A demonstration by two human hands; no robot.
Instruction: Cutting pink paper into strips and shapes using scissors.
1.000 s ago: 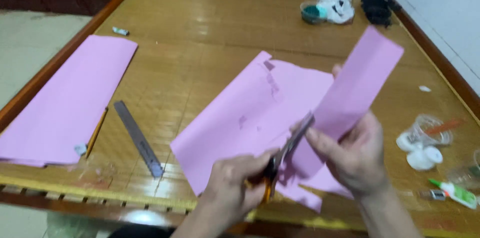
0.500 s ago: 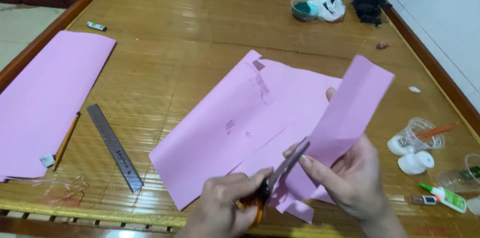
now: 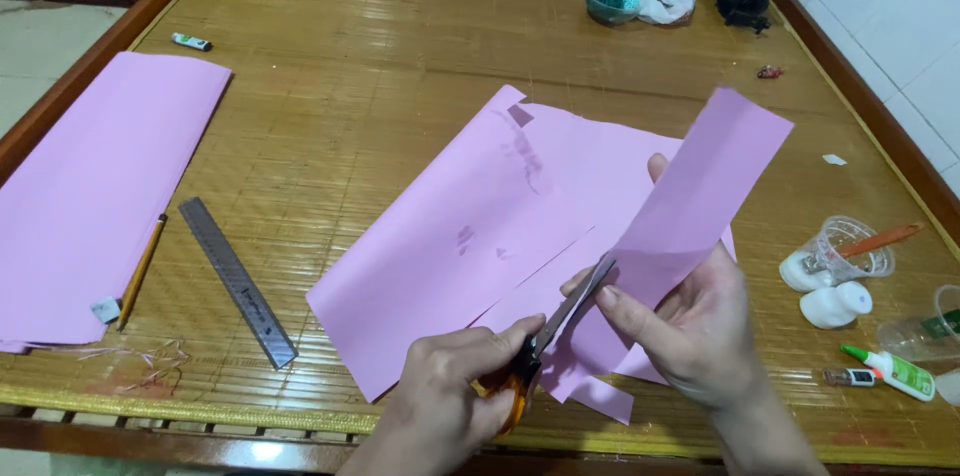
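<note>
Scissors (image 3: 560, 321) fill left hand (image 3: 455, 391); right hand (image 3: 690, 326) pinches pink strip (image 3: 700, 186), ruler (image 3: 237, 281) aside.

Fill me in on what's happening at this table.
A person is cutting pink paper. The left hand works orange-handled scissors, blades open at the edge of a pink strip that the right hand holds up. Larger pink sheets lie flat underneath on the mat. A ruler and pencil lie to the left, a glue bottle to the right.
</note>
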